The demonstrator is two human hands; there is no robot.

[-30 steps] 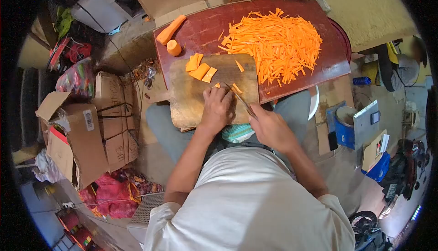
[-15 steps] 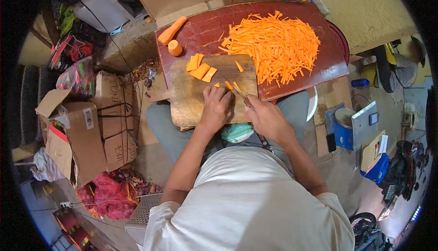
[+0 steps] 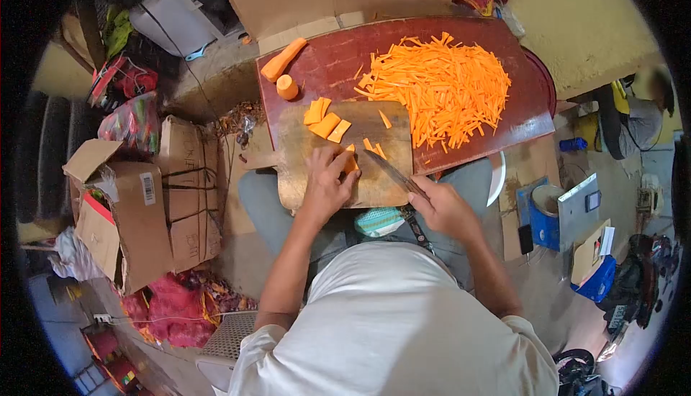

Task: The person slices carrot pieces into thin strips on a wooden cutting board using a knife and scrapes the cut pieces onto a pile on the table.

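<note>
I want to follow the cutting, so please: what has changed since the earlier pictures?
The left hand moved left on the board, showing more of the carrot piece beside it. The right hand keeps hold of the knife. The pile of carrot strips stayed as it was.

The right hand (image 3: pixel 440 205) grips a knife (image 3: pixel 392 171) at the cutting board's (image 3: pixel 294 169) 4 o'clock; the left hand (image 3: pixel 329 187), at 7, holds a carrot piece (image 3: pixel 351 160). Carrot strips (image 3: pixel 443 94) heap at 2 o'clock, 2 thick carrots (image 3: pixel 283 61) at 11.
</note>
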